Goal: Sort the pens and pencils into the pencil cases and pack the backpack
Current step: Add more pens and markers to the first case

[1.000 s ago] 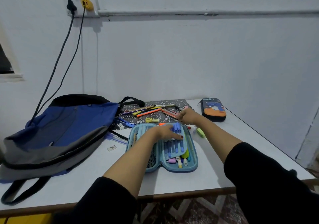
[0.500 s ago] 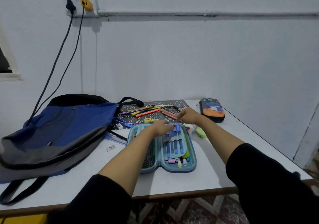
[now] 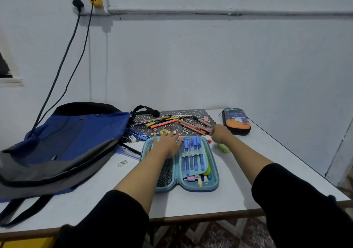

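Dim, cool, even light is filling the room.
Soft shadows are lying under the pipe [image 3: 210,11] and beneath the arms [image 3: 145,173] on the worktop [image 3: 238,190]; the wide lens is bowing straight lines near the edges, the black sleeves [image 3: 305,215] are losing detail, and the far pencils [image 3: 193,126] are looking slightly smeared.

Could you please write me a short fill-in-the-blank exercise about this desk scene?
1. The left hand rests on the light-blue pencil case, which lies ___.
2. The blue backpack lies to that case's ___.
3. The loose pencils lie on a patterned ___.
Missing words: open; left; mat.
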